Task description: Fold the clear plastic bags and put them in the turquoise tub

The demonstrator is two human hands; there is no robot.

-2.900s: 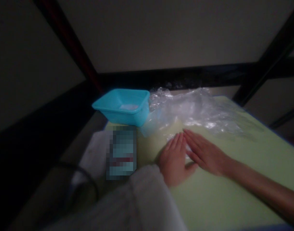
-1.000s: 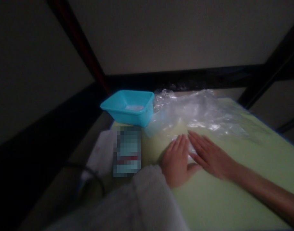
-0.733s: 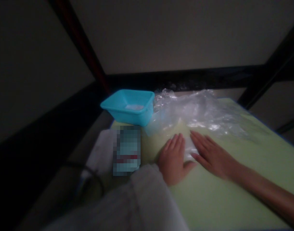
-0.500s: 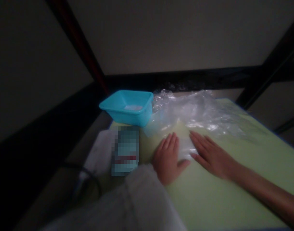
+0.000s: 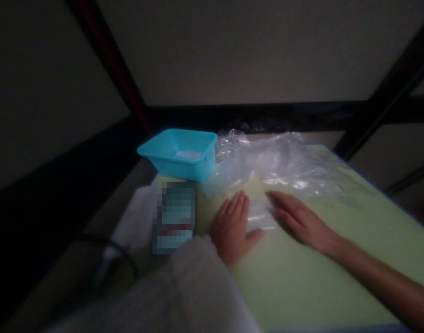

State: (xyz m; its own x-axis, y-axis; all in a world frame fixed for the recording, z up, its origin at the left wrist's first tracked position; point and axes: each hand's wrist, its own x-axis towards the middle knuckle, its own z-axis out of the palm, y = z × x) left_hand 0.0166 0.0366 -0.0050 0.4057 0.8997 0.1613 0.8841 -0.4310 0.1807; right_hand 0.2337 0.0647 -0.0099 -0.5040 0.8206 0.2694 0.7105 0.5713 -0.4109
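Note:
A small clear plastic bag lies flat on the yellow-green tabletop, between my two hands. My left hand rests palm down at its left edge, fingers stretched forward and thumb out to the right. At the bag's right edge is my right hand, its fingers extended and pointing to the far left. The fingertips of that hand are somewhat blurred. Beyond both hands spreads a loose heap of crinkled clear plastic.
A turquoise plastic basin stands at the far left of the table, with something pale inside. Nearer sits a pixelated box-like item beside a white cloth. A dark cable curves at the left. Walls with dark beams rise behind.
My right hand's fingers have drawn closer together and shifted slightly right over the bag, uncovering more of it. My left hand stays flat. The whole view has shifted a little.

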